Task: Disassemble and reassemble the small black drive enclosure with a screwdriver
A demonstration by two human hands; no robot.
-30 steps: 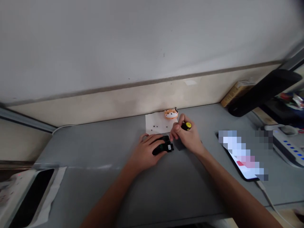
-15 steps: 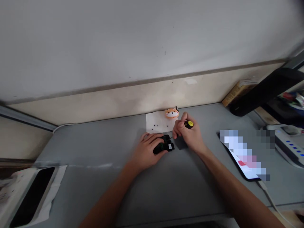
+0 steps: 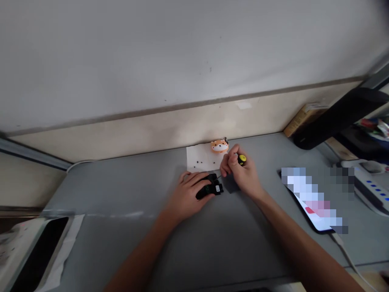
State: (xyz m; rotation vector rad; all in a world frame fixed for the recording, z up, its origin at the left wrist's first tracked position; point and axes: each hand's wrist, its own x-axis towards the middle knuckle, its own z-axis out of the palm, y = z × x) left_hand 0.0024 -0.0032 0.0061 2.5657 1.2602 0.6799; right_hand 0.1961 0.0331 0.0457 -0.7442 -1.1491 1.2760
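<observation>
Slightly drawn back since the earlier frame, the right hand point(image 3: 244, 176) holds a yellow-ended screwdriver point(image 3: 242, 159) in a narrow grip, while the black device point(image 3: 214, 189), long axis roughly sideways, lies just left of that grip, clasped by the nearer left hand point(image 3: 186, 198).

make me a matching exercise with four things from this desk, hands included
1. left hand
2. orange toy
3. lit phone
4. right hand

A. joined to a white cable
B. gripping a yellow-ended tool
C. holding a black gadget
D. at the far edge of the white paper

Right pairs: 1-C, 2-D, 3-A, 4-B
</observation>
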